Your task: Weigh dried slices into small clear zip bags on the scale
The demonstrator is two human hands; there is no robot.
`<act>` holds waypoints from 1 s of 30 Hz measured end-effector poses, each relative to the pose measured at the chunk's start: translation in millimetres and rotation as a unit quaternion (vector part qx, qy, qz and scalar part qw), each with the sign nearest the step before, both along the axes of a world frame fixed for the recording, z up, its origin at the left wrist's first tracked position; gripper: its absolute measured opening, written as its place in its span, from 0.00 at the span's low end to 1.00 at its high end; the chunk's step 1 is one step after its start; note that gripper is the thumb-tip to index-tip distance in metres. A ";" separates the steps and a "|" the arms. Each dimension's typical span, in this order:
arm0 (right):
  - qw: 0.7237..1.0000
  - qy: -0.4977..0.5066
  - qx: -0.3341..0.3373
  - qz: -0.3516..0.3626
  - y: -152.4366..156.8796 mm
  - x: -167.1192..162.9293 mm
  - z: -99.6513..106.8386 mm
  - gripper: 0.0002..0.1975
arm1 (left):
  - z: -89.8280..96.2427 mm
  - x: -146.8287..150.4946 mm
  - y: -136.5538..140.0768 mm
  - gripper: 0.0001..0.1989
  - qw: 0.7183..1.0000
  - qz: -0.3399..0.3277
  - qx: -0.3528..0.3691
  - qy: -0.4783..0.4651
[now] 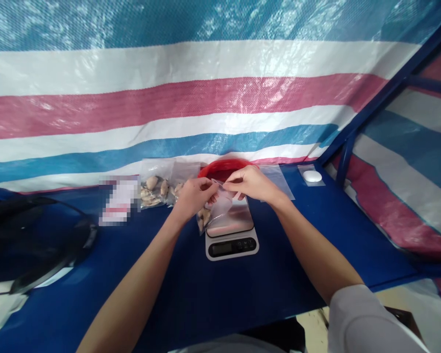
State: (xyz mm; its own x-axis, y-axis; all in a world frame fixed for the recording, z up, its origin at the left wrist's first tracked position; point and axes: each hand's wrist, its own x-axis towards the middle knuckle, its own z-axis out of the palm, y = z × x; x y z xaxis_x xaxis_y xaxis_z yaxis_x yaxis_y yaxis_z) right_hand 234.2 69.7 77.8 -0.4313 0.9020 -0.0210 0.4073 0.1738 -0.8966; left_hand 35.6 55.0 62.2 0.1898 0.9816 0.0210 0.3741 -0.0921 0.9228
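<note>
My left hand [193,196] and my right hand [250,183] both pinch the top edge of a small clear plastic bag [216,208] that holds a few pale garlic-like cloves. The bag hangs just above the steel platform of a small white digital kitchen scale [232,245] on the blue table. Behind my hands sits a red bowl [220,168], partly hidden by them.
Filled clear bags of cloves [155,190] lie at the back left beside a blurred label [118,201]. Empty clear bags [279,179] and a small white object [312,176] lie at the back right. A black curved object [33,240] fills the left. The striped tarp wall [206,98] stands behind.
</note>
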 end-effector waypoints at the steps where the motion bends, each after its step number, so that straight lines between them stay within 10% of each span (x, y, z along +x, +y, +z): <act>1: 1.000 -0.002 -0.004 0.002 0.2 -0.3 -0.6 0.07 | -1.0 0.7 0.2 0.15 1.000 0.005 0.006 -0.003; 18: 0.998 0.005 -0.061 0.008 3.7 9.2 1.5 0.04 | 23.6 -32.9 1.2 0.13 0.962 -0.013 0.120 0.246; 30: 0.999 0.002 -0.004 0.052 6.7 13.5 -1.6 0.09 | 18.2 -38.3 1.4 0.31 0.971 -0.146 0.117 0.150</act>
State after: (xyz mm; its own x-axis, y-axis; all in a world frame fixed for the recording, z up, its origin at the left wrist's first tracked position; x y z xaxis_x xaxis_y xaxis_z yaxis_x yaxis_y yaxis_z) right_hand 247.6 76.4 76.3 -0.5229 0.8520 -0.0265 0.3833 0.2073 -0.9001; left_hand -2.8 56.4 80.5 0.4912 0.8600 0.1386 0.5492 -0.4292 0.7171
